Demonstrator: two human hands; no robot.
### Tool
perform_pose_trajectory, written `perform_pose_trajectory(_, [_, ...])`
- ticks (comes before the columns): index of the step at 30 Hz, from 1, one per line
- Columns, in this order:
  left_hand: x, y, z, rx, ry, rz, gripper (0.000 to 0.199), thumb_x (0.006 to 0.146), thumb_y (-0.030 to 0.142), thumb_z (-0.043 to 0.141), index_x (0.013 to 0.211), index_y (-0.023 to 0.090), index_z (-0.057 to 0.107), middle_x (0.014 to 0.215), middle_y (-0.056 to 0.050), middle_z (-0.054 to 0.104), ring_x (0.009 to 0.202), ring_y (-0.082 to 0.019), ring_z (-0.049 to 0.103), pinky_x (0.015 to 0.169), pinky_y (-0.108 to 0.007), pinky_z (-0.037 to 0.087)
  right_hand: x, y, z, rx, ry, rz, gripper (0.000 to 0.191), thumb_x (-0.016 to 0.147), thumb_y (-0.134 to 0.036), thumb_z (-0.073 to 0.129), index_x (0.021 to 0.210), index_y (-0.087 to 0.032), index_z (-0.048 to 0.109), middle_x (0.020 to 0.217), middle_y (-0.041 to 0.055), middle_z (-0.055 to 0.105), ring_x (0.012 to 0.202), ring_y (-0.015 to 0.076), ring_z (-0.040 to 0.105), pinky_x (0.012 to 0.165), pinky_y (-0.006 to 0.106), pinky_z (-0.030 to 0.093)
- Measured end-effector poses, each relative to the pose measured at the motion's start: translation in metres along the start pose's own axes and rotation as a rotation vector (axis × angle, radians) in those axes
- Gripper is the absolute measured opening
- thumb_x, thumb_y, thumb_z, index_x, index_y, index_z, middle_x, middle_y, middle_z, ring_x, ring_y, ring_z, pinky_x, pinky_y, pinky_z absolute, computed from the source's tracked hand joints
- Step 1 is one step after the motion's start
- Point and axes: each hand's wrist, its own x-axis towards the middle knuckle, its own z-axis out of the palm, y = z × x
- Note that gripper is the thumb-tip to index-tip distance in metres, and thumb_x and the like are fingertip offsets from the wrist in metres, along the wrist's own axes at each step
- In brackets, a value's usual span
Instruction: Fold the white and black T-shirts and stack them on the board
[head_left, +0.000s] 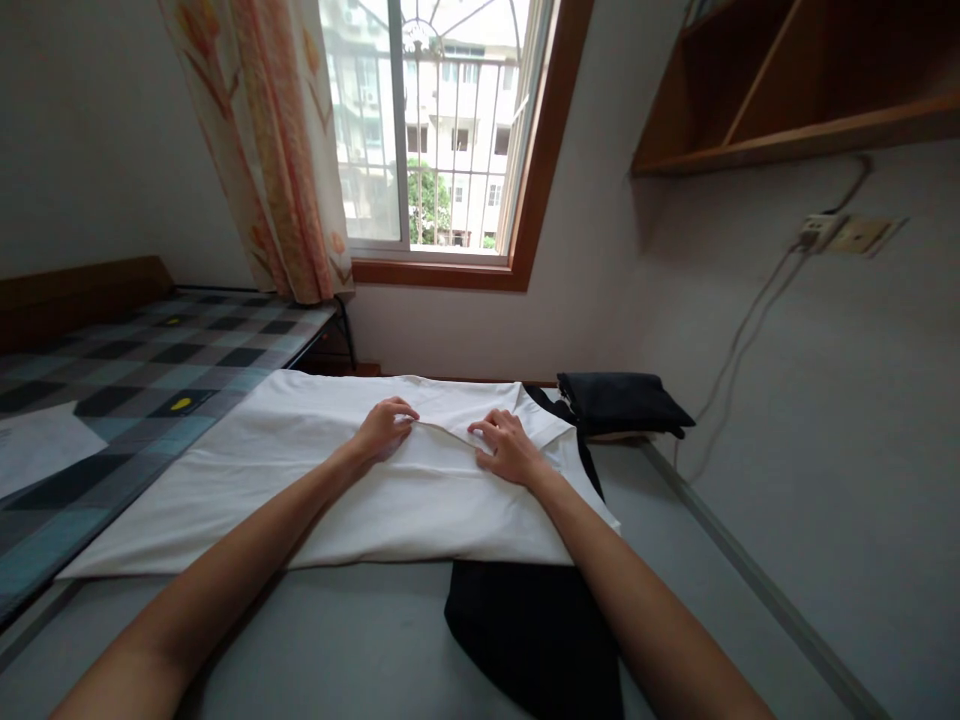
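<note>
clock hours read from the shirt's middle

- shirt [300, 490], white: one, laid across the table [360, 640], wider end toward nine, narrower end toward three; probably spread flat so that both hands could reach its cloth
- left hand [386, 428]: one, near one o'clock, palm down, fingers bent close together at a raised edge of the shirt; whether they pinched it, could not tell
- right hand [510, 445]: one, near three, fingers curved and spread, thumb set apart, tips at the same edge
- raised edge [446, 430]: ran from hand to hand; the two seemed set at its ends to keep the line straight
- black cloth [536, 630]: at four, came out from under the shirt's near side, likely a sleeve left lying outward
- black pile [622, 400]: folded, between two and three, at the table's far end near the wall, presumably there to be out of the way
- bed [225, 335]: checked cover, at ten, beside the table; paper [45, 445] on it at nine
- curtain [277, 150]: at eleven, gathered aside, perhaps for light from the window [457, 130] at twelve to one
- socket [821, 232]: at two, cables hanging, below a shelf [795, 130]
</note>
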Motion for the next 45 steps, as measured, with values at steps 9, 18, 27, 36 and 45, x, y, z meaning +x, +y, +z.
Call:
perform_pose_trajectory(9, [0.002, 0.006, -0.008, 0.172, 0.078, 0.106, 0.020, 0.085, 0.018, 0.053, 0.088, 0.020, 0.073, 0.091, -0.005, 0.067, 0.085, -0.019, 0.061, 0.082, -0.032, 0.048, -0.001, -0.001, 0.006, -0.131, 0.139, -0.065, 0.020, 0.083, -0.013, 0.051, 0.091, -0.018, 0.068, 0.087, 0.0065, 0.059, 0.086, 0.0203, 0.050, 0.084, 0.034, 0.036])
perform_pose_trajectory(18, [0.000, 0.005, -0.007, 0.254, -0.024, 0.249, 0.020, 0.085, 0.016, 0.051, 0.084, 0.020, 0.071, 0.086, -0.005, 0.066, 0.083, -0.018, 0.059, 0.080, -0.032, 0.046, -0.002, -0.004, 0.007, -0.097, 0.083, -0.070, 0.019, 0.079, -0.011, 0.051, 0.080, -0.018, 0.068, 0.078, 0.0051, 0.060, 0.075, 0.0183, 0.051, 0.075, 0.031, 0.040])
perform_pose_trajectory(27, [-0.012, 0.012, -0.002, 0.430, -0.062, 0.297, 0.040, 0.093, 0.037, 0.045, 0.129, 0.025, 0.057, 0.135, -0.007, 0.056, 0.124, -0.023, 0.050, 0.103, -0.041, 0.036, 0.000, -0.007, 0.008, -0.207, -0.099, 0.086, 0.058, 0.094, -0.050, 0.041, 0.146, -0.024, 0.039, 0.152, 0.0115, 0.034, 0.139, 0.0293, 0.028, 0.109, 0.047, 0.024])
perform_pose_trajectory(36, [-0.013, 0.012, 0.004, 0.419, -0.207, 0.155, 0.047, 0.094, 0.051, 0.039, 0.135, 0.031, 0.053, 0.143, -0.004, 0.050, 0.133, -0.023, 0.044, 0.111, -0.042, 0.027, 0.002, -0.009, 0.009, -0.203, -0.309, 0.152, 0.064, 0.095, -0.060, 0.024, 0.150, -0.027, 0.031, 0.155, 0.0074, 0.031, 0.142, 0.0270, 0.025, 0.114, 0.046, 0.017])
perform_pose_trajectory(45, [-0.010, 0.013, 0.010, 0.324, -0.160, 0.062, 0.040, 0.095, 0.047, 0.040, 0.128, 0.033, 0.059, 0.140, -0.002, 0.053, 0.132, -0.022, 0.045, 0.109, -0.039, 0.028, 0.003, -0.008, 0.013, -0.207, -0.307, 0.172, 0.064, 0.095, -0.060, 0.024, 0.150, -0.028, 0.030, 0.155, 0.0073, 0.031, 0.142, 0.0260, 0.024, 0.115, 0.046, 0.015])
